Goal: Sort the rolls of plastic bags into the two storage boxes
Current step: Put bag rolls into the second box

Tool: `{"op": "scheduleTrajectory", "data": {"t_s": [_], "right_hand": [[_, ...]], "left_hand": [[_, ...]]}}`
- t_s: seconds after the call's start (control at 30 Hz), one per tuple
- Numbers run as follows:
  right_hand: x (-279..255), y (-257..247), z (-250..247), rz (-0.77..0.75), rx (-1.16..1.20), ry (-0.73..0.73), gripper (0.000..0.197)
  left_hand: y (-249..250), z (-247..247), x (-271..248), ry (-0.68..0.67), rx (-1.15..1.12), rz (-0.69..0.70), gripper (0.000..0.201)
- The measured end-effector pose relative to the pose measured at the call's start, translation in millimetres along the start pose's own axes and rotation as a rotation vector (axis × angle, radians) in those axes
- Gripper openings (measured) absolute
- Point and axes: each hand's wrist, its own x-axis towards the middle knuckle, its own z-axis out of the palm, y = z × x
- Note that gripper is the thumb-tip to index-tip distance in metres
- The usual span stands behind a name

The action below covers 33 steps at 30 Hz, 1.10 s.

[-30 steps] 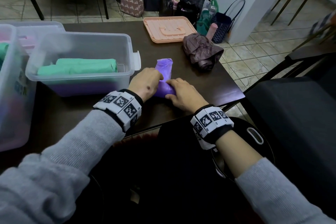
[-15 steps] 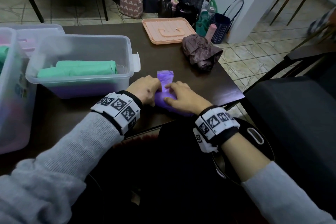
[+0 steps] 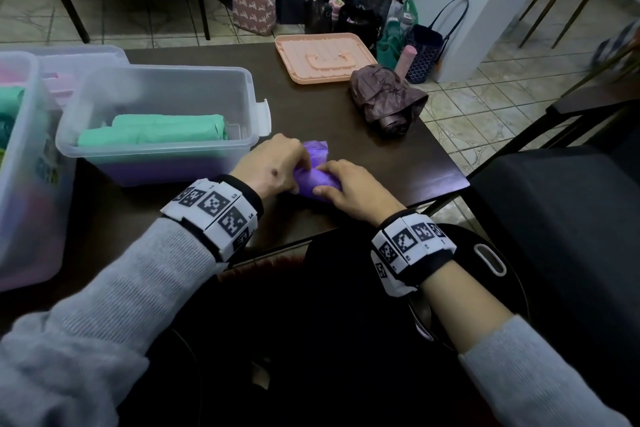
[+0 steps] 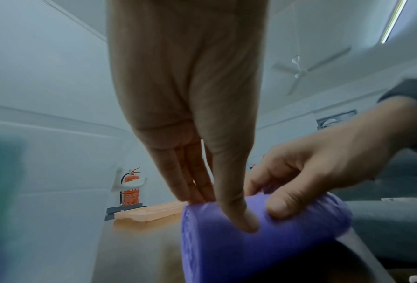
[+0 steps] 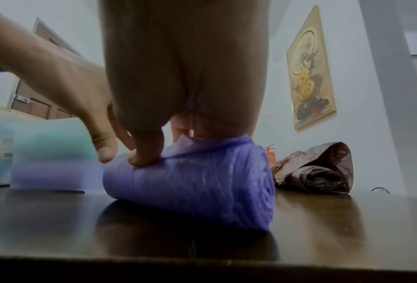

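Left hand (image 3: 273, 166) and right hand (image 3: 349, 187) side by side, palms down, at the near table (image 3: 329, 121) edge, each gripping the purple roll (image 3: 317, 177) between thumb in front and curled fingers behind. Roll lying on the tabletop, crosswise to the body, a loose flap (image 3: 316, 149) sticking out past the fingers. One purple roll out on the table; two green rolls (image 3: 166, 130) lying together in the nearer clear box (image 3: 162, 107), just left of the hands. Second, bigger box (image 3: 20, 156) at far left, touching or nearly touching the first, contents blurred. Farther back on the table, one folded brown umbrella (image 3: 384, 99) and one peach lid (image 3: 323, 57), upside down. Beyond the table edge, several bags (image 3: 254, 5) on the tiled floor. Left wrist view alone: left thumb (image 4: 236, 210) pressed into the roll's side, right thumb (image 4: 280, 204) beside it, a ceiling fan (image 4: 299, 70) overhead. Right wrist view alone: flap bunched under the right fingers (image 5: 183, 126), roll's spiral end (image 5: 263, 193) facing right, a framed picture (image 5: 309, 67) on the wall. Red extinguisher (image 4: 130, 183) visible from both wrists, not from the head.
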Motion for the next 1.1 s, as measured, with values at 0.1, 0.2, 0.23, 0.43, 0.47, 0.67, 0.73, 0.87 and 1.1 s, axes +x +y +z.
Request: {"op": "scheduleTrajectory", "data": {"t_s": [0.1,0.2,0.23,0.43,0.47,0.67,0.73,0.87,1.1], "right_hand": [[7.9,-0.9,-4.1,0.04,-0.033,-0.073,0.041],[14.1,-0.7,-10.9,0.055,-0.084,-0.168,0.041],[15.9,0.0,-13.3,0.056,-0.092,-0.206,0.04],[26.8,3.3,-30.5,0.16,0.045,-0.315,0.06],[29.0,3.0,-32.4,0.177,0.081,-0.316,0.072],[48.9,-14.7,-26.6,0.14,-0.184,-0.392,0.109],[51.6,-20.8,-22.3,0.116,-0.208,-0.414,0.091],[48.3,-22.9,-18.5,0.126,-0.112,-0.402,0.049],[28.4,-24.9,-13.8,0.07,-0.164,-0.331,0.065]], "left_hand": [[-1.9,4.5,0.3,-0.003,0.006,-0.008,0.059],[-4.3,8.3,2.5,-0.003,-0.007,-0.005,0.058],[-5.8,9.9,3.3,0.001,-0.014,-0.002,0.058],[-10.6,7.4,9.4,-0.023,-0.051,0.021,0.059],[-11.2,6.3,10.7,-0.026,-0.056,0.02,0.058],[-13.9,7.2,10.9,-0.031,-0.076,0.018,0.056],[-15.6,7.9,10.4,-0.039,-0.082,0.023,0.055],[-17.5,8.0,9.4,-0.082,-0.114,0.014,0.055],[-16.7,13.5,3.1,-0.102,-0.135,0.031,0.049]]}}
